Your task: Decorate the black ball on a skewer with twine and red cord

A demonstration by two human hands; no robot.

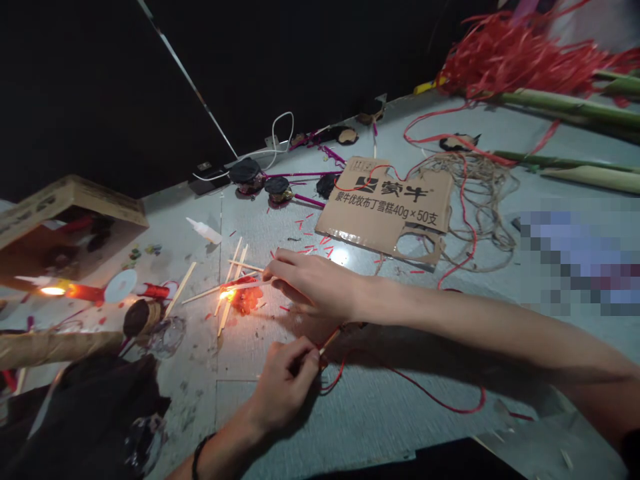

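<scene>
My right hand (313,283) reaches in from the right and pinches a thin stick (250,285) with a small flame (227,293) at its tip. Just below the flame lies a melted red blob (246,300) on the grey tabletop (250,360), among several loose wooden sticks (231,293). My left hand (285,387) comes up from the bottom and grips a short wooden stick (330,341), with thin red cord (400,377) trailing from it across the table. The two hands are close together, and neither touches the flame.
A red candle (83,292) burns at the left, near a cardboard box (75,203) and a brown roll (50,348). Black cloth (85,413) lies at the lower left. Printed cardboard (385,207), tangled twine (480,207), red raffia (515,60) and green stalks (565,107) lie beyond.
</scene>
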